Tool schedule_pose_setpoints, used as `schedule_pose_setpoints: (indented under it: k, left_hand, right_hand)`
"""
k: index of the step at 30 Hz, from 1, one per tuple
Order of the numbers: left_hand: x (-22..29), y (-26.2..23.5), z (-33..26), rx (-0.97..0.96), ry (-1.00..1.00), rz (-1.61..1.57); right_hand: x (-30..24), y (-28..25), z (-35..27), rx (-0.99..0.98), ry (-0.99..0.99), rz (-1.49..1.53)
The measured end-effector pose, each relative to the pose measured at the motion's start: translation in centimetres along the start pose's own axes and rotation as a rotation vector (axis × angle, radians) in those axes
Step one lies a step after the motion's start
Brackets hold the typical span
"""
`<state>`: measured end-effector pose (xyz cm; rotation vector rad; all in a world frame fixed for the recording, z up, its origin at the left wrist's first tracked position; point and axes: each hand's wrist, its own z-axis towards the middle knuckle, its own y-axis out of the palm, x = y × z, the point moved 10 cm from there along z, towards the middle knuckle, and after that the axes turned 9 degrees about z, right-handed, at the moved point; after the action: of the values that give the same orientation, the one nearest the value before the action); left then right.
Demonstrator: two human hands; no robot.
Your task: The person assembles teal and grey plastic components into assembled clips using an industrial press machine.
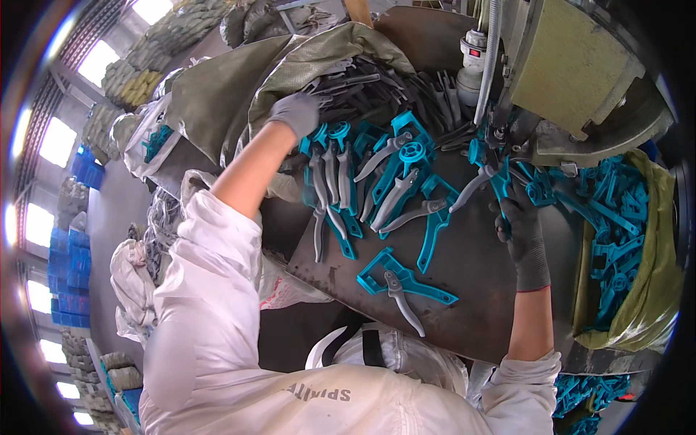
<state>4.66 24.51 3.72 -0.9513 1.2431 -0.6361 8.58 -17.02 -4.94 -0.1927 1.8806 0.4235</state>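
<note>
My left hand point(295, 114), in a light grey glove, reaches to the edge of a heap of long grey handle pieces point(362, 90) spilling from an open sack. Its fingertips merge with the heap, so I cannot make out whether they grip a piece. Under the press machine, my right hand point(520, 221), in a dark grey glove, is closed around the teal plastic handle point(502, 185) of a hand tool with a grey lever point(473, 188). Several similar teal-and-grey tools point(406, 192) lie piled between my hands. One separate teal-and-grey tool point(409, 286) rests closer to me.
The press machine point(573, 69) overhangs the far right of the dark metal table point(478, 290). A yellowish sack point(638, 319) full of teal parts point(616, 239) stands at the right. An olive sack point(217, 94) drapes over the far left. Stacked blue crates point(70, 268) stand beyond the aisle.
</note>
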Motion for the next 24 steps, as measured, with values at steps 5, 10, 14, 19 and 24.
schedule_pose_setpoints:
  k: [5, 10, 14, 19, 24]
  left_hand:
    - [-2.6, 6.5, -1.0, -0.135, 0.162, 0.124]
    - [-2.3, 5.4, -0.8, -0.073, 0.189, -0.014]
    - [-1.8, 5.6, -0.5, -0.027, 0.219, 0.032]
    - [0.0, 5.3, 0.3, 0.006, 0.333, 0.050]
    - [-5.4, 0.1, -0.7, 0.154, -0.213, -0.330]
  right_hand:
    - [-1.5, 0.8, -0.7, -0.012, -0.049, 0.037]
    - [-1.6, 0.6, -1.6, -0.043, 0.019, -0.054]
    - [1.1, 0.4, -0.6, -0.053, 0.117, 0.038]
    - [1.6, 0.4, -0.8, -0.066, 0.119, 0.065]
    - [1.4, 2.4, -1.5, 0.004, 0.038, 0.144]
